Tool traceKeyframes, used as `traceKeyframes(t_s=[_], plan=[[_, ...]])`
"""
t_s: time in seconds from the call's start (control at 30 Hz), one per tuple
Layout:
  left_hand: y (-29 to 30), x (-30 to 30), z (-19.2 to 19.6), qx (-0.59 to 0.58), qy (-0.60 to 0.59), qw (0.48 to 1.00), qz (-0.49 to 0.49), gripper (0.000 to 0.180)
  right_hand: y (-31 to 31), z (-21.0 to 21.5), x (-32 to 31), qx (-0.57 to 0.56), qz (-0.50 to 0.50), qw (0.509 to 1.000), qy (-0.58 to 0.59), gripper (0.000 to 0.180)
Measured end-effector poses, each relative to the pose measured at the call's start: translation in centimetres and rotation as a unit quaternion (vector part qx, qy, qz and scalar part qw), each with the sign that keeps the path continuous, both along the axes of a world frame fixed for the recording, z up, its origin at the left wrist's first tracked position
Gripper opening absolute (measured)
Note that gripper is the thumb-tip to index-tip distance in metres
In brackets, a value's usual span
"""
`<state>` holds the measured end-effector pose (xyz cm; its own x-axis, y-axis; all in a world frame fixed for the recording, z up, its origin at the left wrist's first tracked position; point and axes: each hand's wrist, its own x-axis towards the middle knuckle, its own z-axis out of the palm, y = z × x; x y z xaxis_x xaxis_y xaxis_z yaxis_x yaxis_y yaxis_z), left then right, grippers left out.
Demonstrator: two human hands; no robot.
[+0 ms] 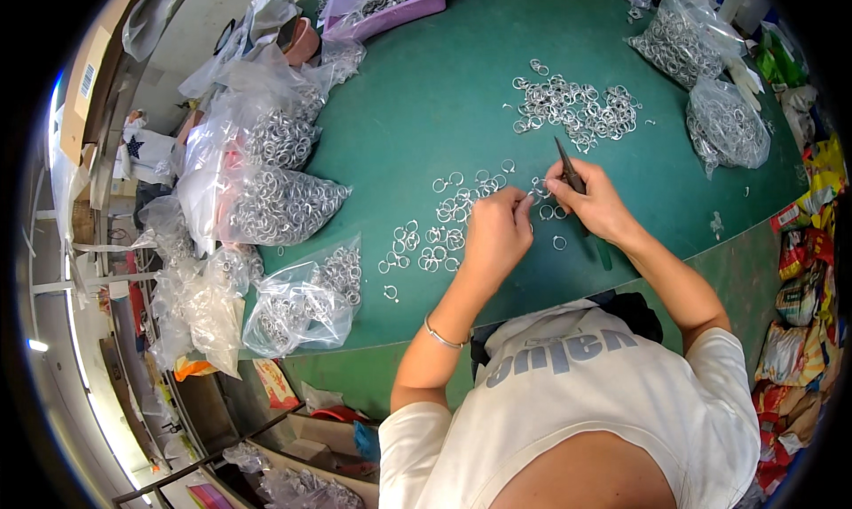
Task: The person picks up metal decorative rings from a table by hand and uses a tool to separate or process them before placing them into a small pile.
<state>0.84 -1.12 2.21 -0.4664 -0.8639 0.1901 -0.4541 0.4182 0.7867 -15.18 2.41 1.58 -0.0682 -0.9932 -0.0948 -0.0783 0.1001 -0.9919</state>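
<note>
My right hand (pixel 593 197) is closed round a dark tool with a slim pointed tip (pixel 569 167); a green end, apparently its handle, shows below the palm. Its thumb and fingertips also meet by a small silver metal ring (pixel 539 188). Close beside it, my left hand (pixel 499 234) is pinched shut, and what sits between its fingertips is too small to make out. Loose silver rings (pixel 457 205) lie spread on the green tabletop around and left of the left hand. A single ring (pixel 559 242) rests just below the two hands.
A larger ring pile (pixel 577 110) lies beyond my hands. Clear bags of rings (pixel 284 207) crowd the left edge, with another open bag (pixel 306 300) nearer me. More bags (pixel 728 123) stand far right. A purple tray (pixel 386 7) of metal parts sits at the back left.
</note>
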Motion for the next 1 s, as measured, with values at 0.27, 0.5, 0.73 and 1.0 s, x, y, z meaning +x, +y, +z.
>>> traceKeyframes(t_s=[0.27,0.5,0.73,1.0], plan=[[0.6,-0.2,-1.0,-0.106,0.014,0.994,0.026,0.005,-0.3,1.1,-1.0,0.162,0.02,0.965,-0.205,0.008],[1.0,-0.5,1.0,0.053,0.032,0.998,-0.01,0.004,0.6,1.6,0.0,0.047,0.004,0.996,-0.073,0.007],[0.4,0.2,-0.8,-0.107,-0.012,0.993,-0.049,0.008,0.2,1.7,-0.7,0.086,0.026,0.982,-0.168,0.008],[-1.6,1.4,-2.8,0.129,0.002,0.991,0.039,0.01,-0.3,0.0,-1.9,0.115,0.034,0.992,0.035,0.012]])
